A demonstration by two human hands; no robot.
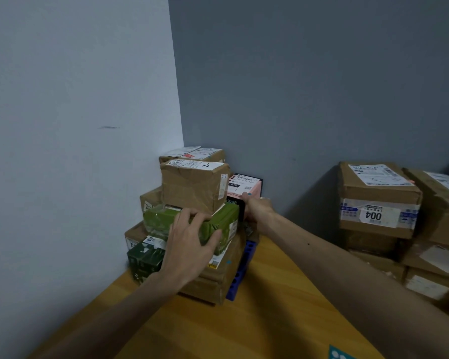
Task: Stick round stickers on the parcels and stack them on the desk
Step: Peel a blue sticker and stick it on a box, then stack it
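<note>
The wooden counter (283, 320) carries a pile in the corner, and the green parcel (218, 220) in the middle of that pile is the marker for everything else. Well to its right, a separate pile of cardboard boxes (379, 200) stands against the wall. Directly beneath it lies a large brown box (218, 281). A taped brown box (192, 187) appears to rest partly on its rear top. Below it to the left is a dark green box (143, 260). Just up and to its right is a pink box (248, 187), and below right is a blue rack (241, 270).

The hands are apart, one at each end of the parcel. The left hand (192, 237) clasps its near side, fingers over the top edge and thumb along the front. The right hand (257, 208) is at its right end with a fingertip up by the pink box. Its other fingers are hidden, so I cannot tell whether it grips anything.

The main risk is probably the taped box above. The green wrap looks soft, so nudging or pulling the parcel could tilt that box forward off the pile. No round sticker is visible on the parcel, so it may also end up stacked unmarked.
</note>
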